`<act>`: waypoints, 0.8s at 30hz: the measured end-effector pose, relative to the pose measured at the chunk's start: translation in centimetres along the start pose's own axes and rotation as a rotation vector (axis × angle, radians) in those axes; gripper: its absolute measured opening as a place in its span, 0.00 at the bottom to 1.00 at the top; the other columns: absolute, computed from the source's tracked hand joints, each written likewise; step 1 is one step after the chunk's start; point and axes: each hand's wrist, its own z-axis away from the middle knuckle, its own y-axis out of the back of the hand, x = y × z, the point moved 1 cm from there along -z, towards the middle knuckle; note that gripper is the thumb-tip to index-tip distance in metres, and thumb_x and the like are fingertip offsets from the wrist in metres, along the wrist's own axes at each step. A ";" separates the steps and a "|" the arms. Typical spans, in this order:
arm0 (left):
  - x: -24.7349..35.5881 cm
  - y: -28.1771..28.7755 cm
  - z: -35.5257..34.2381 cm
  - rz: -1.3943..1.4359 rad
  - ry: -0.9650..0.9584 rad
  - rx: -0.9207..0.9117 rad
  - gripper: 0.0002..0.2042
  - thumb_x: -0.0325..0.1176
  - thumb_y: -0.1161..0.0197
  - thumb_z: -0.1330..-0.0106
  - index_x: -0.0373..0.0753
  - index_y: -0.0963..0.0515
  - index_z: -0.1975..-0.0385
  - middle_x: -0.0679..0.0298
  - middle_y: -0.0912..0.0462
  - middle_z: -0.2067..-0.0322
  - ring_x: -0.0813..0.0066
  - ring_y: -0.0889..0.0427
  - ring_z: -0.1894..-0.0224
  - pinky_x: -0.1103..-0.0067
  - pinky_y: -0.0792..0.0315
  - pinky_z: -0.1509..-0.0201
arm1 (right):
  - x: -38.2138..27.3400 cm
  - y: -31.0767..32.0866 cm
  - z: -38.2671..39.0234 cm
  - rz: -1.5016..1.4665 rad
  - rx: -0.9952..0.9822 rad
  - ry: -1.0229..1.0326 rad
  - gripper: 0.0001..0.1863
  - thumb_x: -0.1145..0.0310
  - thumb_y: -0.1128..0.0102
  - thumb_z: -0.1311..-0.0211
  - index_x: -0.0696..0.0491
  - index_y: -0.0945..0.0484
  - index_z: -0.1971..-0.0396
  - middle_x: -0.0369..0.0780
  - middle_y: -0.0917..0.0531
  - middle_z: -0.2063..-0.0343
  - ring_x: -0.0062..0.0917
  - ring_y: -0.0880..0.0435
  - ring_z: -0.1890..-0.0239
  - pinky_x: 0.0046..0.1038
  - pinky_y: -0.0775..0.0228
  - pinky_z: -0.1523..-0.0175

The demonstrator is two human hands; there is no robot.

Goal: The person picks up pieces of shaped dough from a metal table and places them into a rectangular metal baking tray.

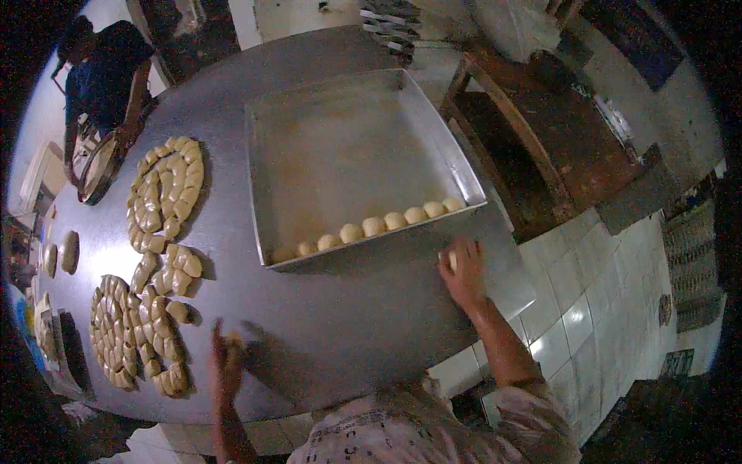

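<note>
Clock positions are using the middle of the head view as the centre.

1. Hands. At 4 o'clock, our right hand (463, 272) is hanging over the worktop (348, 317), just outside the tray's near wall. Its fingers are curling around a pale piece of dough (453, 261). At 8 o'clock, our left hand (226, 357) is blurring; a pale spot is showing at its fingers, but we are not able to tell whether they are gripping anything.

2. Done. At 12 o'clock, the square metal tray (340, 147) is carrying a single row of dough balls (374, 226), roughly nine, sitting along its near wall. We are judging this portion as shaped and placed.

3. Left. From 8 to 9 o'clock, two large clusters of cut dough (188, 176) (112, 329) are lying on the worktop, with one loose chunk (178, 312) resting beside the nearer cluster. These are appearing unshaped. The row is occupying only the tray's near edge, so we are rating the work as being at an early stage.

4. Surroundings. At 9 o'clock, two smooth lumps (69, 252) are resting near the worktop's far-left edge. At 10 o'clock, a co-worker (112, 73) is holding a round, rimmed object (100, 168).
</note>
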 end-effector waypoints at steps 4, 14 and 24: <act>2.7 -6.1 0.2 0.222 -0.147 -0.258 0.15 0.37 0.51 0.35 0.38 0.36 0.51 0.64 0.31 0.66 0.77 0.33 0.65 0.78 0.33 0.60 | -2.7 -0.9 -0.7 -0.031 -0.080 -0.029 0.13 0.73 0.40 0.55 0.56 0.33 0.69 0.45 0.28 0.67 0.42 0.30 0.62 0.41 0.40 0.53; 3.6 -7.6 1.0 0.743 -0.021 0.037 0.09 0.27 0.40 0.44 0.42 0.34 0.69 0.70 0.33 0.70 0.82 0.33 0.70 0.82 0.36 0.68 | -0.7 -0.3 0.0 0.028 -0.108 0.134 0.17 0.74 0.42 0.56 0.58 0.31 0.63 0.45 0.25 0.66 0.42 0.30 0.57 0.41 0.37 0.50; 1.9 -4.3 2.9 0.797 0.016 0.072 0.12 0.27 0.38 0.44 0.40 0.36 0.64 0.70 0.32 0.71 0.83 0.32 0.68 0.85 0.34 0.64 | -10.8 -0.4 -13.3 -1.150 0.205 -0.162 0.11 0.73 0.48 0.45 0.55 0.27 0.60 0.35 0.26 0.61 0.22 0.27 0.57 0.23 0.34 0.52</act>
